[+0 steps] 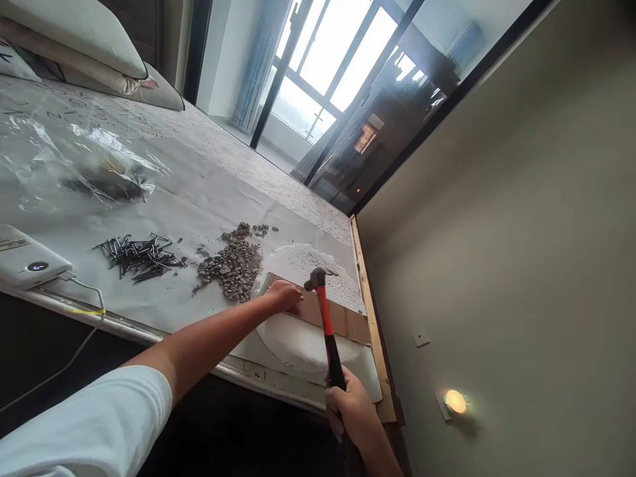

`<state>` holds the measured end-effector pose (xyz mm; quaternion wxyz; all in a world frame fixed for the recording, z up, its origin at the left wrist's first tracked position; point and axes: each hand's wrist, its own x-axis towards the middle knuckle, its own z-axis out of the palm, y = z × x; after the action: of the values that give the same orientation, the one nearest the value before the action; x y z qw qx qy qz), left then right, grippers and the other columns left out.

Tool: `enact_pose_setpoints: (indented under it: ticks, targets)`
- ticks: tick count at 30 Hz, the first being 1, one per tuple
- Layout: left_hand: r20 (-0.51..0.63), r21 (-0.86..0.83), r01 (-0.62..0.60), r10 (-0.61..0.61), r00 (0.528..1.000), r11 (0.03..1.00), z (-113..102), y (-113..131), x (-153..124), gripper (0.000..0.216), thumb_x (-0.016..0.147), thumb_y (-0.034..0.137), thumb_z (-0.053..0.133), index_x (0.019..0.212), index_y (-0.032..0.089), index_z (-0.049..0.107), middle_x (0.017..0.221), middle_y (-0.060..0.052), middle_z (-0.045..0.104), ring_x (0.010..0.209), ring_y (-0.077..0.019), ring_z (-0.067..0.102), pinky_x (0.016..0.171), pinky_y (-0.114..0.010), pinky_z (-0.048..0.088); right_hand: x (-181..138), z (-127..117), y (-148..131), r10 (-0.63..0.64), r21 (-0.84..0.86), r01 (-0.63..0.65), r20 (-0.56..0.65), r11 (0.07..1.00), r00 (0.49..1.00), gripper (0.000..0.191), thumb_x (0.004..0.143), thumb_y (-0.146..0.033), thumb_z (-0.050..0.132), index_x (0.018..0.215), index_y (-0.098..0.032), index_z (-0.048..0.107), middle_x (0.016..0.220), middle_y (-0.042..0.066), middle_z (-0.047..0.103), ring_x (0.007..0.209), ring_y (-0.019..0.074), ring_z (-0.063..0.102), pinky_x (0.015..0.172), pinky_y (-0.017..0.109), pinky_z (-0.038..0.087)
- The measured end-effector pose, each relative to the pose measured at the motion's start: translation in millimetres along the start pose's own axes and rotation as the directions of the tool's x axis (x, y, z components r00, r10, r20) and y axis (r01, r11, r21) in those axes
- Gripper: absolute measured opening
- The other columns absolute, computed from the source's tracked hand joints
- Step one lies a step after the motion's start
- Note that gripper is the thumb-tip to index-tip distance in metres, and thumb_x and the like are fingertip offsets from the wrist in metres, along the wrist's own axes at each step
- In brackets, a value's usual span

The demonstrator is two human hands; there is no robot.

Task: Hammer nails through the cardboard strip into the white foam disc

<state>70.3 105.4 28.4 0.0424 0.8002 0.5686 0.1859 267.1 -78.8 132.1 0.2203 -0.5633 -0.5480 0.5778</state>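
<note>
Hammer (326, 318) and brown board (350, 323) near the wooden-edged corner of the bed (223, 142).
The right hand (350, 404) wraps the hammer's handle; the left hand (285, 296) rests curled on the board, whether pinching anything cannot be told. Gravel (236, 265) sits beside the board, nails (142, 255) farther from that corner.

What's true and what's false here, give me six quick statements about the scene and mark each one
1. The right hand grips a hammer. True.
2. The left hand rests on the brown strip. True.
3. The hammer is all blue. False: it is mostly red and black.
4. Nails lie between the gravel and the white device. True.
5. Plastic covers the gravel. False: the clear bag lies apart from it.
6. No lamp is lit. False: the wall light glows.
</note>
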Motion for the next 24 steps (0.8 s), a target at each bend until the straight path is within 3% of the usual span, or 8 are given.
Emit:
enact_pose_setpoints:
  ticks: [4,10,15,20,24]
  targets:
    - [-0.052,-0.047,0.007,-0.01,0.999,0.999,5,-3,1,0.034,0.082,0.039,0.052,0.065,0.016,0.068,0.072,-0.011,0.068,0.075,-0.023,0.062,0.065,-0.029,0.042,-1,2,3,-0.016,0.029,0.017,-0.022,0.999,1.0,0.015,0.061,-0.022,0.041,0.075,-0.022,0.037,0.035,-0.015,0.026,0.026,0.0055,0.023,0.026,0.017,0.022]
    - [-0.03,-0.075,-0.003,0.001,1.0,0.997,-3,-6,-1,0.033,0.077,0.043,0.055,0.062,0.016,0.067,0.068,-0.008,0.067,0.066,-0.0187,0.058,0.059,-0.026,0.035,2,1,9,0.002,0.025,-0.002,-0.01,1.0,1.0,0.014,0.061,-0.022,0.041,0.074,-0.023,0.036,0.033,-0.015,0.027,0.026,0.0057,0.021,0.025,0.017,0.022]
    - [-0.078,-0.255,0.036,-0.057,0.995,0.966,-11,-13,-3,0.027,0.069,0.036,0.054,0.049,0.017,0.057,0.052,-0.001,0.057,0.053,-0.0121,0.046,0.051,-0.025,0.025,5,3,7,0.001,-0.004,-0.001,-0.025,1.0,1.0,0.015,0.06,-0.021,0.041,0.074,-0.022,0.036,0.034,-0.015,0.029,0.025,0.0059,0.024,0.025,0.017,0.023]
    - [-0.075,-0.64,0.098,-0.189,0.979,0.762,-17,-22,-3,0.028,0.068,0.026,0.038,0.041,0.018,0.034,0.041,0.004,0.029,0.046,-0.0089,0.026,0.048,-0.025,0.018,11,9,12,0.05,-0.014,-0.049,0.022,0.999,0.999,0.015,0.057,-0.018,0.04,0.071,-0.022,0.036,0.034,-0.015,0.028,0.025,0.0052,0.023,0.024,0.017,0.023]
    - [-0.054,-0.825,0.116,-0.282,0.958,0.553,-18,-24,-2,0.024,0.065,0.025,0.038,0.044,0.02,0.026,0.044,0.005,0.021,0.046,-0.0088,0.02,0.047,-0.026,0.016,8,8,13,0.003,0.003,-0.003,-0.001,1.0,1.0,0.013,0.063,-0.022,0.042,0.075,-0.021,0.039,0.034,-0.015,0.029,0.026,0.0051,0.024,0.026,0.017,0.023]
